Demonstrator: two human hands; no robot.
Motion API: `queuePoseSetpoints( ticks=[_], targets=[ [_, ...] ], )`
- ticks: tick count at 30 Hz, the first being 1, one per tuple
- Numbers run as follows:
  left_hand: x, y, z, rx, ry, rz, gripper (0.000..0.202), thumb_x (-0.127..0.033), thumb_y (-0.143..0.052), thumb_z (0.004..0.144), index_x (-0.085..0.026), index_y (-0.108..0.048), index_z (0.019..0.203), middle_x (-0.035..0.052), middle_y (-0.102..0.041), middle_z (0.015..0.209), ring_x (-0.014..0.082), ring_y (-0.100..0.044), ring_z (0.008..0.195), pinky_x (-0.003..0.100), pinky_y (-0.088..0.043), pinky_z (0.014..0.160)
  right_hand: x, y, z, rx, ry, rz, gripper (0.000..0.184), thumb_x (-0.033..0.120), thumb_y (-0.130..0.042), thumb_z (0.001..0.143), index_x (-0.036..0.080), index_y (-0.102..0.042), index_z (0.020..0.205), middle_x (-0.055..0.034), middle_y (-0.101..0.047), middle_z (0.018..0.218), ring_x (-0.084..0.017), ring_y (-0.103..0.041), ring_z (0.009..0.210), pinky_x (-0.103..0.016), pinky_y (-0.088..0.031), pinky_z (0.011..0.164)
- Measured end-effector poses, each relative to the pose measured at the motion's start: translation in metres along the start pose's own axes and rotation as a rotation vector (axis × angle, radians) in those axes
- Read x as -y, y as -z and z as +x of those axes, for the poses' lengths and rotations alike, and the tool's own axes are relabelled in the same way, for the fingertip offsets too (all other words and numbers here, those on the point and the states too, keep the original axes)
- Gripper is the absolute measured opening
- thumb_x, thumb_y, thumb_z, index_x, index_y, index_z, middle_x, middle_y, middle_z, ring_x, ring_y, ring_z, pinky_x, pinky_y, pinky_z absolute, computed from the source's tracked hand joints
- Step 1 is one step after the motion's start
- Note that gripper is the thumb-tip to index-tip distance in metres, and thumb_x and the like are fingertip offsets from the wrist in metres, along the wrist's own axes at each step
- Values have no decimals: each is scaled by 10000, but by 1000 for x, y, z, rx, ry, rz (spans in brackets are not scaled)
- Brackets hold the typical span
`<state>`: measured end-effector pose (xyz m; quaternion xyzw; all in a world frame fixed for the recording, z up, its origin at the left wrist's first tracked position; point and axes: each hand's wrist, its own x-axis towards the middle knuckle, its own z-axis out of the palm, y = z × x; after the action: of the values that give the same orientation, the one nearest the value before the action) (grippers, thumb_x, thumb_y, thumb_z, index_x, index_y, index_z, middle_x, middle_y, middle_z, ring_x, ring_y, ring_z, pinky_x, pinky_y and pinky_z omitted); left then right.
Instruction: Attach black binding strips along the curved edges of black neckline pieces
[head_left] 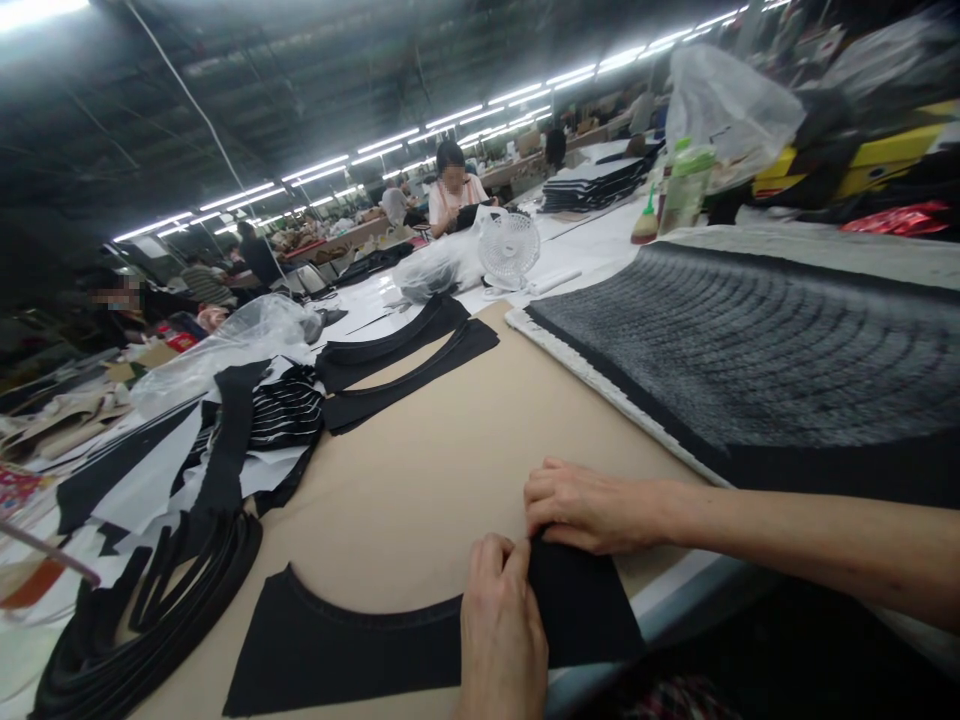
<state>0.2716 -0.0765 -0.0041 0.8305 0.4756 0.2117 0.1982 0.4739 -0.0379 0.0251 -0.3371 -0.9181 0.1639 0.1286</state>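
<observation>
A black fabric piece (360, 655) with a curved inner edge lies flat near the table's front edge. My left hand (501, 610) rests over its middle, thumb and fingers closed together at the curved edge. Just to the right, my right hand (574, 505) pinches the same edge near its upper right end, with the fingers curled. The fingertips of both hands almost meet, and the bit of edge between them is partly hidden. Farther back on the tan board (420, 490) lie two stacks of similar curved black pieces (412, 370).
At left sit a pile of bent black strips (172, 610) and striped fabric (285, 410). A padded board with dark patterned material (787, 350) fills the right. Beyond stand a small white fan (508, 248), a green-capped bottle (686, 185) and a seated person (454, 190).
</observation>
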Motion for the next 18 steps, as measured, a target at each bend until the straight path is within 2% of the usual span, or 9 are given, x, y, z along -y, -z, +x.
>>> queuePoseSetpoints(
  ticks=[6, 11, 18],
  targets=[
    [12, -21, -15, -101, -173, 181, 449, -13, -371, 878, -140, -577, 1256, 70, -595, 934, 184, -547, 881, 299, -487, 830, -7, -4, -8, -6, 120, -144, 180, 164, -456, 944, 190, -630, 907, -37, -616, 879, -174, -533, 829, -328, -332, 781],
    [13, -30, -21, -181, -179, 199, 478, 0, -354, 869, -129, -564, 1279, 74, -590, 956, 201, -525, 933, 318, -469, 878, -12, -8, -14, -32, 190, -184, 219, 135, -405, 938, 180, -615, 975, -60, -619, 917, -179, -538, 862, -339, -337, 825],
    [13, -27, -15, -148, -169, 233, 550, 23, -387, 830, -181, -560, 1311, 56, -587, 928, 197, -516, 894, 305, -465, 848, -15, -6, -16, -68, 198, -219, 211, 132, -423, 919, 183, -611, 1000, -46, -610, 871, -178, -528, 833, -343, -348, 829]
  ],
)
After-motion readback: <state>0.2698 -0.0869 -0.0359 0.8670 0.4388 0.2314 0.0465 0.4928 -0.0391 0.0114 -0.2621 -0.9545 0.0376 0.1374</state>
